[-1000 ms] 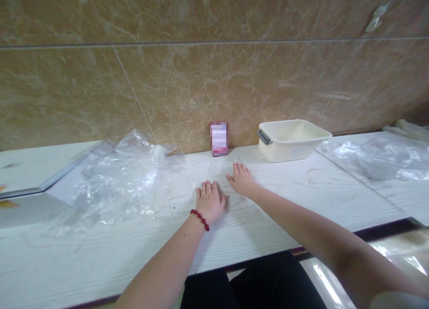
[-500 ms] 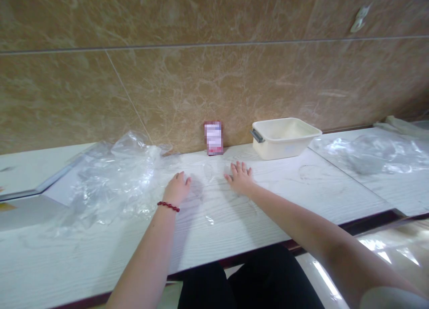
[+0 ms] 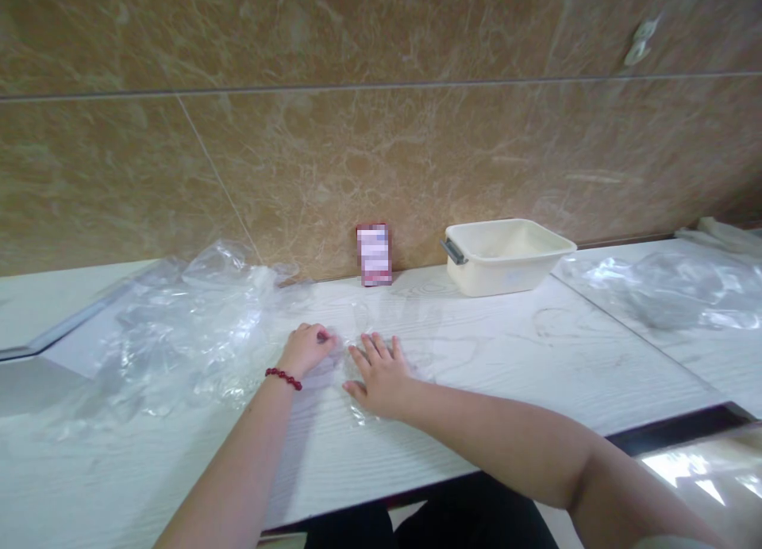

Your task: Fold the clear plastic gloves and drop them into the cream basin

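A thin clear plastic bag (image 3: 359, 412) lies flat on the white wood-grain table (image 3: 512, 374), its outline hard to make out. My left hand (image 3: 306, 349), with a red bead bracelet at the wrist, pinches the bag's left edge between thumb and fingertips. Flat on top of the bag rests my right hand (image 3: 379, 376), its fingers spread. To the left of my left hand is a heap of crumpled clear plastic bags (image 3: 202, 327).
A cream plastic bin (image 3: 500, 275) with a grey handle stands against the marble wall (image 3: 417, 152). Left of it, a small red-and-white card (image 3: 375, 255) leans on the wall. More clear plastic (image 3: 672, 287) lies at the far right. The table's front edge is close to my legs.
My right hand has slid left and nearer to me, flat on the clear bag. My left hand has moved slightly left and nearer, and its fingers have closed on the bag's edge.
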Tool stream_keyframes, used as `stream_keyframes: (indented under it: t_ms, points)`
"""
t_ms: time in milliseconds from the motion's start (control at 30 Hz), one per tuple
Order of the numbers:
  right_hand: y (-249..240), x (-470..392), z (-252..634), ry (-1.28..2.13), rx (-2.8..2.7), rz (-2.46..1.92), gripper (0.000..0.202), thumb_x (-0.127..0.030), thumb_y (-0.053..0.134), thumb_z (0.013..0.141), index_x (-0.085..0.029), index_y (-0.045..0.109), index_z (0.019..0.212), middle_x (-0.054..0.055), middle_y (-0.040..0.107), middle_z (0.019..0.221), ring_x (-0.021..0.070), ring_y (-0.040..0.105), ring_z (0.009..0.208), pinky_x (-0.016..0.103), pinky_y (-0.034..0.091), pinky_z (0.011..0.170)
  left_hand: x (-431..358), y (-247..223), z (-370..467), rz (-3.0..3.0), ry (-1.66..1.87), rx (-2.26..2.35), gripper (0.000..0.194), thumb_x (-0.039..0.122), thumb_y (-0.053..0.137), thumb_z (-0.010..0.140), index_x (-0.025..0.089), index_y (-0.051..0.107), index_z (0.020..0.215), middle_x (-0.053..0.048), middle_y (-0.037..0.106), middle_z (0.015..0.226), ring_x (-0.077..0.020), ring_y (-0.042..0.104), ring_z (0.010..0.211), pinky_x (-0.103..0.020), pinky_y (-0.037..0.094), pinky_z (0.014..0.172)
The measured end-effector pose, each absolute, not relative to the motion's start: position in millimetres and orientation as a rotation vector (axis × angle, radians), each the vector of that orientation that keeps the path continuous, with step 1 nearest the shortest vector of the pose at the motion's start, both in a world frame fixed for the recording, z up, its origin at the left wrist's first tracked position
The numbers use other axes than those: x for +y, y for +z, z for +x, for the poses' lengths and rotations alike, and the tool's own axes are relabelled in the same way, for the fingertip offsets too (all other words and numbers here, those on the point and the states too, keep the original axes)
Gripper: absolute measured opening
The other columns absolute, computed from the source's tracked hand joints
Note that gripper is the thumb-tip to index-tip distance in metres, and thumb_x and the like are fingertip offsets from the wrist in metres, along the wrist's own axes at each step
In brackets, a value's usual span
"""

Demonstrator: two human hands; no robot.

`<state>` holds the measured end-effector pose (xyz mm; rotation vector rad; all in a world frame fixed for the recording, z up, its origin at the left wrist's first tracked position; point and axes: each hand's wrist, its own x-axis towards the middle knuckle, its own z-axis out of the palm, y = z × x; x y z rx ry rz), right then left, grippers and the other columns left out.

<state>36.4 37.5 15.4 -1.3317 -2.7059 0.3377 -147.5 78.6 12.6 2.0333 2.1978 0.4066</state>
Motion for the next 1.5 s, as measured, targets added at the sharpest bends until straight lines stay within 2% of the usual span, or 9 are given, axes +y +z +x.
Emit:
stream_keyframes:
  t_ms: [267, 433, 533, 633, 733, 933, 1033, 1200, 1500]
  points:
    - [13, 44, 43, 0.369, -2.664, -1.279, 0.062, -0.056, 0.016, 0.078, -0.021, 0.024, 0.129, 0.009, 0.016, 0.135, 0.0274, 0.008, 0.123, 0.052, 0.004, 0.094, 76, 17, -138, 1.854, 0.72, 2.039, 0.024, 0.038, 0.034, 0.074, 0.018, 0.048, 0.074, 0.001, 0.052, 0.062, -0.0128, 0.05, 0.058, -0.022, 0.039, 0.055]
    - [24, 68, 58, 0.295, -2.486, -1.279, 0.04, -0.032, 0.023, 0.084, -0.021, 0.04, 0.118, 0.009, 0.047, 0.114, 0.0187, 0.038, 0.107, 0.036, 0.027, 0.089, 73, 16, -140, 1.868, 0.648, 2.205, 0.026, 0.035, 0.035, 0.074, 0.016, 0.048, 0.087, -0.006, 0.057, 0.083, -0.0142, 0.054, 0.071, -0.024, 0.04, 0.066]
    - [29, 81, 65, 0.231, -2.471, -1.336, 0.033, -0.024, 0.029, 0.08, -0.022, 0.052, 0.103, 0.007, 0.054, 0.097, 0.0172, 0.046, 0.092, 0.031, 0.033, 0.081, 74, 11, -145, 1.826, 0.425, 2.406, 0.036, 0.041, 0.041, 0.07, 0.014, 0.05, 0.091, -0.012, 0.056, 0.092, -0.02, 0.054, 0.084, -0.028, 0.038, 0.074]
    - [28, 84, 65, 0.217, -2.524, -1.343, 0.029, -0.021, 0.034, 0.078, -0.022, 0.056, 0.097, 0.007, 0.055, 0.091, 0.0171, 0.048, 0.086, 0.029, 0.035, 0.077, 74, 8, -144, 1.845, 0.297, 2.455, 0.039, 0.047, 0.041, 0.069, 0.015, 0.054, 0.085, -0.012, 0.056, 0.09, -0.0235, 0.052, 0.089, -0.031, 0.037, 0.077]
    - [23, 81, 64, 0.237, -2.561, -1.309, 0.028, -0.02, 0.036, 0.076, -0.022, 0.056, 0.095, 0.006, 0.055, 0.091, 0.016, 0.048, 0.085, 0.027, 0.035, 0.076, 73, 10, -136, 1.943, 0.303, 2.388, 0.028, 0.039, 0.041, 0.07, 0.017, 0.057, 0.077, -0.01, 0.057, 0.084, -0.0219, 0.053, 0.084, -0.03, 0.037, 0.076]
    - [20, 79, 62, 0.336, -2.596, -1.143, 0.028, -0.016, 0.035, 0.076, -0.021, 0.057, 0.093, 0.004, 0.057, 0.09, 0.0132, 0.05, 0.085, 0.025, 0.035, 0.077, 69, 20, -123, 1.775, 0.697, 2.21, 0.021, 0.033, 0.036, 0.073, 0.017, 0.051, 0.077, -0.003, 0.058, 0.072, -0.0149, 0.054, 0.067, -0.024, 0.04, 0.06]
    - [20, 78, 61, 0.396, -2.602, -1.12, 0.029, -0.015, 0.036, 0.076, -0.021, 0.058, 0.094, 0.004, 0.057, 0.092, 0.0131, 0.049, 0.087, 0.025, 0.035, 0.078, 68, 20, -127, 1.732, 0.748, 2.231, 0.028, 0.038, 0.041, 0.07, 0.016, 0.048, 0.086, -0.004, 0.059, 0.08, -0.0145, 0.055, 0.067, -0.023, 0.04, 0.059]
    - [19, 79, 61, 0.406, -2.591, -1.107, 0.029, -0.015, 0.036, 0.075, -0.019, 0.059, 0.092, 0.004, 0.058, 0.092, 0.0128, 0.05, 0.086, 0.024, 0.035, 0.078, 71, 11, -141, 1.704, 0.432, 2.456, 0.046, 0.048, 0.046, 0.064, 0.012, 0.051, 0.091, -0.014, 0.059, 0.088, -0.0231, 0.055, 0.082, -0.029, 0.039, 0.069]
    - [14, 83, 61, 0.388, -2.595, -1.06, 0.027, -0.017, 0.037, 0.074, -0.02, 0.059, 0.091, 0.004, 0.058, 0.09, 0.0124, 0.052, 0.083, 0.023, 0.037, 0.075, 72, 17, -135, 1.78, 0.543, 2.321, 0.018, 0.03, 0.042, 0.068, 0.018, 0.055, 0.069, -0.005, 0.061, 0.073, -0.0171, 0.056, 0.07, -0.025, 0.039, 0.061]
